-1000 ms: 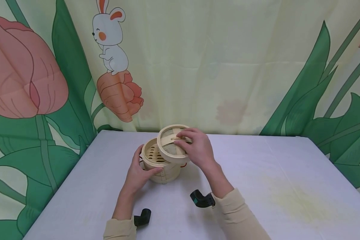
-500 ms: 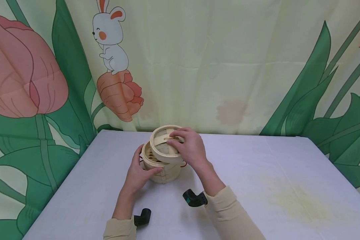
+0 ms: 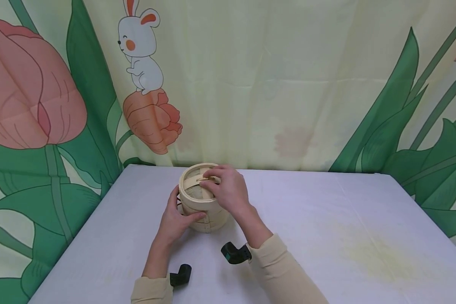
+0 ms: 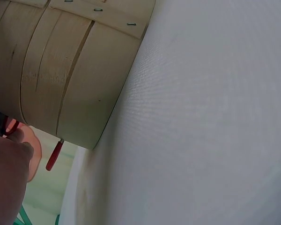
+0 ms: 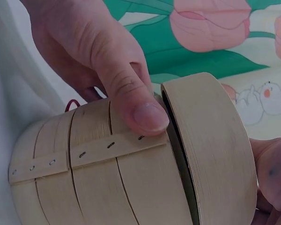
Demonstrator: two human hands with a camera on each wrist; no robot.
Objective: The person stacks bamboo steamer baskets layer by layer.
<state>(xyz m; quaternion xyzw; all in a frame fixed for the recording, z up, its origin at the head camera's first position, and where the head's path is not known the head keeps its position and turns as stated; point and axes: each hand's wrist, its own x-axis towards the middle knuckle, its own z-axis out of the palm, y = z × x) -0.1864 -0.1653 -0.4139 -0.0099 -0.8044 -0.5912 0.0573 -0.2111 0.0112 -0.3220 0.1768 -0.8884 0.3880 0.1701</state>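
A round bamboo steamer basket [image 3: 213, 217] stands upright on the table, its woven lid [image 3: 194, 192] lined up over the top. A narrow dark gap shows between lid and basket in the right wrist view. My left hand [image 3: 176, 217] grips the basket's left side, with the thumb [image 5: 147, 115] across its front near the rim. My right hand [image 3: 229, 190] pinches the small handle [image 3: 209, 179] on the lid from the right. At the basket's far side, a red loop [image 4: 55, 154] sticks out in the left wrist view. The basket's inside is hidden.
A white cloth covers the table [image 3: 327, 219], with a faint yellow stain at the right. A curtain [image 3: 251, 84] printed with flowers and a rabbit hangs right behind the back edge. Black wrist cameras [image 3: 235, 253] stick out from both sleeves.
My right hand has brought the lid left and down, from the basket's right side to over its opening. The slotted inside is now covered. My left hand has stayed in place.
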